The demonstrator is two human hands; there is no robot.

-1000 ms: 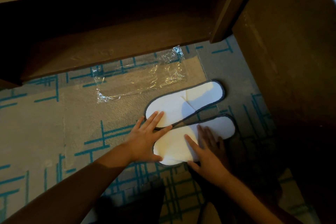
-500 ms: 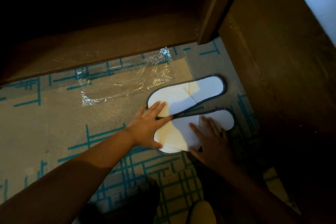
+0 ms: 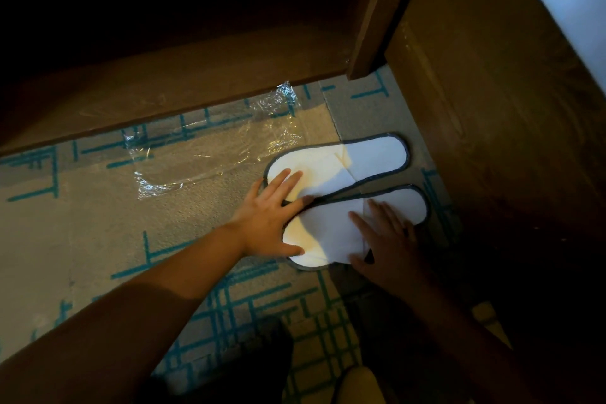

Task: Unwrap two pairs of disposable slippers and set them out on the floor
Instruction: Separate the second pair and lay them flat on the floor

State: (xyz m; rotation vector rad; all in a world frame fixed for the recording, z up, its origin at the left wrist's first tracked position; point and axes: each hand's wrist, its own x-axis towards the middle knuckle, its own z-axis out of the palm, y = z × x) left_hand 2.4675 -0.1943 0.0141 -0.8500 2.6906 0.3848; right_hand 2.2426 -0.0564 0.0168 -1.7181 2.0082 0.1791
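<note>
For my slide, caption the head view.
Both hands, left hand and right hand, press flat two white slippers beside the plastic wrapper.

2 white slippers, 1 clear plastic wrapper, 2 hands on carpet.

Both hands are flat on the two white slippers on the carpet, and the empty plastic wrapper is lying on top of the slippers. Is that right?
Not quite. The head view shows the plastic wrapper lying on the carpet beside the slippers, to their left, not on top of them. The rest holds: the left hand and right hand are both flat on the two white slippers.
</note>
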